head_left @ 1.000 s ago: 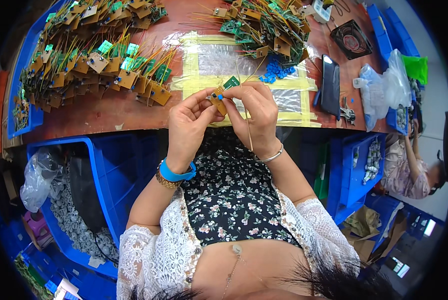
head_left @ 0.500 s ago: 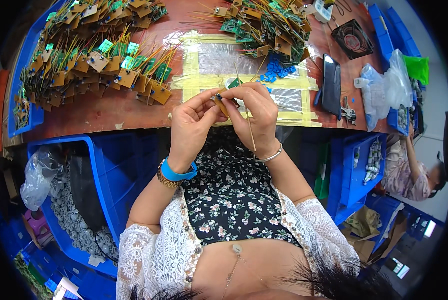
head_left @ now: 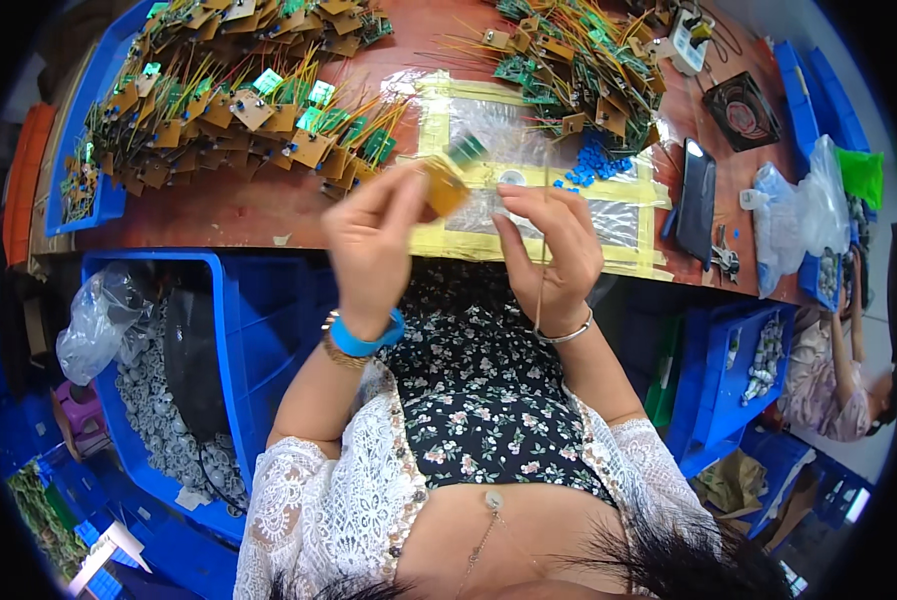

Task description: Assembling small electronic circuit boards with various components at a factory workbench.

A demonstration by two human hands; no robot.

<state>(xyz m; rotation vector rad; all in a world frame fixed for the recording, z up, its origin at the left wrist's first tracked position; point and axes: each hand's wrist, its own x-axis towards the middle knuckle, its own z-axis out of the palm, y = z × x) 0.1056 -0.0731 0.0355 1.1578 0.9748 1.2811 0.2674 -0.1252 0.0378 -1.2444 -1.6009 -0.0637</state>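
My left hand (head_left: pixel 368 245) is closed on a brown circuit board (head_left: pixel 447 190), held above the front of the table and smeared by motion. A small green board (head_left: pixel 466 151) shows just beyond it; whether the two are joined I cannot tell. My right hand (head_left: pixel 560 240) has thumb and forefinger apart, while a thin wooden stick (head_left: pixel 541 290) is tucked among its fingers and points down past the wrist. Near its fingertips sits a small round white dish (head_left: pixel 511 178). Several small blue parts (head_left: pixel 600 160) lie in a heap beyond the right hand.
Wired boards (head_left: pixel 258 115) are piled at the left, with another pile (head_left: pixel 593 75) at the back. Rightward lie a phone (head_left: pixel 696 200), a black fan (head_left: pixel 742 110), keys (head_left: pixel 725 262) and plastic bags (head_left: pixel 776 215). Blue crates (head_left: pixel 223 350) stand below the table edge. A co-worker (head_left: pixel 833 385) sits far right.
My hands have parted: the left has turned and lifted the brown board leftward, and the right has drawn back with the stick. The whole view has shifted slightly.
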